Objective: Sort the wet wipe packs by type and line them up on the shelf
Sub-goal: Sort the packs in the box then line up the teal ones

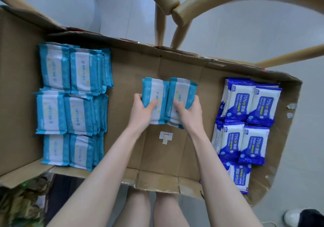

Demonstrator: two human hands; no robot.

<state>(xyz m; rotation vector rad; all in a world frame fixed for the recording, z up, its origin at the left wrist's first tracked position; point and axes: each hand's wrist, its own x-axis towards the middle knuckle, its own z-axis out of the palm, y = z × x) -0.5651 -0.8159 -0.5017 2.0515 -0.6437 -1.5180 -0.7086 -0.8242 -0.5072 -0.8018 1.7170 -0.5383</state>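
Across the flattened cardboard box (175,65) that carries everything, the sorting looks nearly done. The pale-blue packs (73,104) lie in overlapping rows along its left edge, and the dark-blue packs (245,121) fill its right edge. In the middle, well apart from both groups, my left hand (142,112) grips one bundle (154,95) of pale-blue packs and my right hand (188,112) grips a second bundle (181,92). My fingers (137,98) are curled round each, and the two bundles touch side by side. I judge the next move is to carry them left and square them against the pale-blue rows without knocking those over. The dark-blue labels read "75%" and "Alcohol Wipes"; the pale-blue print is too blurred to read.
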